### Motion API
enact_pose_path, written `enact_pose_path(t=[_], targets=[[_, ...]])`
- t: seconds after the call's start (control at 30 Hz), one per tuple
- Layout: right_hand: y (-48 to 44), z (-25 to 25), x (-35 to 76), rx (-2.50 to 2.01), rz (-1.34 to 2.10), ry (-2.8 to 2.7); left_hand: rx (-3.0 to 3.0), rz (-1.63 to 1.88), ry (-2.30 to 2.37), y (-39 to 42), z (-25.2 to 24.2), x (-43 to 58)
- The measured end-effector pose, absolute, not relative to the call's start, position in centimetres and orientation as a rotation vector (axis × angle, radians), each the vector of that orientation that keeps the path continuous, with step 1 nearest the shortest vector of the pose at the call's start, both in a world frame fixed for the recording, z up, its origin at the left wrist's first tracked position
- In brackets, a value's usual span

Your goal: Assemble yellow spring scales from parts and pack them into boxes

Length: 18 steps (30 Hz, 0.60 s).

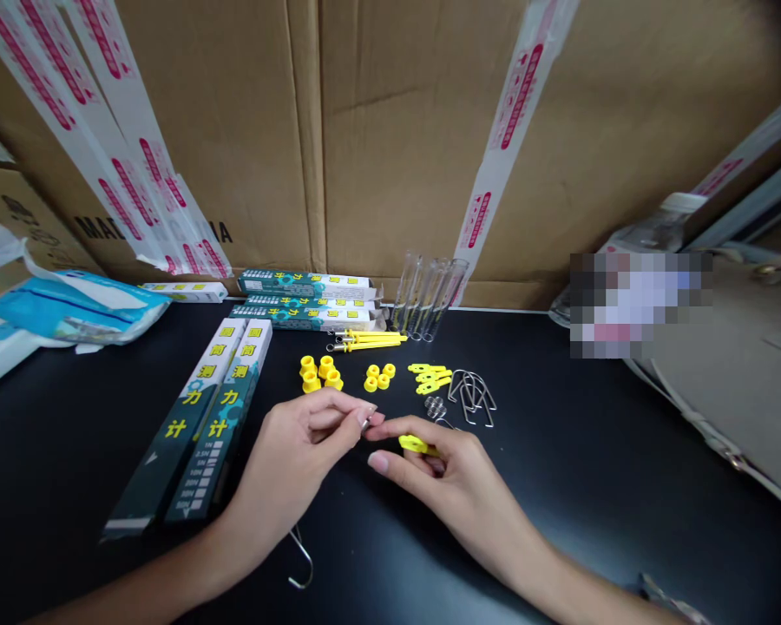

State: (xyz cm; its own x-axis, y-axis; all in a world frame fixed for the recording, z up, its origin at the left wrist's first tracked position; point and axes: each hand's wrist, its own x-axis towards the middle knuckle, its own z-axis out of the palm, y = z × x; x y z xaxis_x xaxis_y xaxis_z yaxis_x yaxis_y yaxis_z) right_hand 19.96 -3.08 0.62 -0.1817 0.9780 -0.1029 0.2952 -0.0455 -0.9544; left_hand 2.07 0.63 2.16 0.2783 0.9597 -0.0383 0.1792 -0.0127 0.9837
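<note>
the left hand (305, 438) has its grip pinched together, thumb and forefinger tips clamped on a small metal piece (364, 423) whose shape is too small to make out; a thin wire hook (303, 560) shows under that wrist, lying on or hanging just over the counter (592, 486). the right hand (446, 477) meets it fingertip to fingertip, its grip closed around a flat yellow plastic tab (415, 444), the forefinger stretched out straight below. both hands hover low over the matte black counter, near its middle. just beyond them lie a small coiled steel spring (436, 405), a tangle of bent wire loops (472, 395), more flat yellow tabs (431, 378), stubby yellow caps (318, 373) in two small clusters, and slim yellow rods (368, 340). clear tubes (429, 295) lean against the corrugated cardboard wall (390, 130), which is crossed by white printed tape. long teal cartons (199, 425) with yellow lettering lie to the left, more stacked at the back, and a crinkled blue plastic pack (71, 308) sits at the far left
</note>
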Motion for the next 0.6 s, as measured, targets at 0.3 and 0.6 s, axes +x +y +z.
enact_pose_path(t=[0.3,0.6], targets=[[-2.7,0.8,18.8,-1.167,1.447,-1.441,1.306,0.990,1.074,-0.5,2.9,3.0],[-3.5,0.9,19.0,-1.183,1.089,-1.741,1.192,0.968,1.035,-0.1,2.7,2.6]])
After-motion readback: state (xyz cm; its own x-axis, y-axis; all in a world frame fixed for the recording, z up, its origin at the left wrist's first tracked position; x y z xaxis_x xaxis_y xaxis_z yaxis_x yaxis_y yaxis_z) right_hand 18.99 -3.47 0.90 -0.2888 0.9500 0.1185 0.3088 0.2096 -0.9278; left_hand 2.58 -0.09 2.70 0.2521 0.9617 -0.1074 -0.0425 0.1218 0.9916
